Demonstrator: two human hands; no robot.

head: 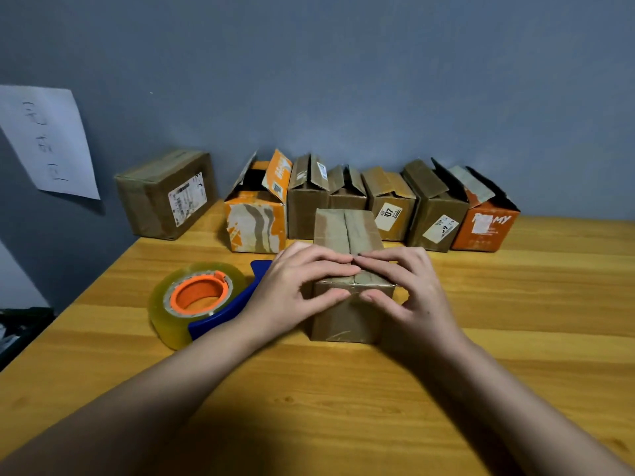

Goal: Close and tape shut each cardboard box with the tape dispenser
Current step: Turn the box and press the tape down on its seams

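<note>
A small brown cardboard box (347, 231) stands in the middle of the wooden table (515, 304) with its top flaps folded down. My left hand (295, 286) presses flat on the left flap near the front edge, thumb on the box's front face. My right hand (409, 286) presses on the right flap the same way, and the fingertips of both hands meet at the centre seam. The tape dispenser (199, 300), blue with an orange hub and a clear tape roll, lies on the table just left of my left hand.
Along the back wall stand several boxes with open flaps, among them an orange-and-white one (256, 225) and an orange one (484, 231) at the right end. A closed, taped box (165, 194) sits at the far left. A paper sheet (48, 139) hangs on the wall.
</note>
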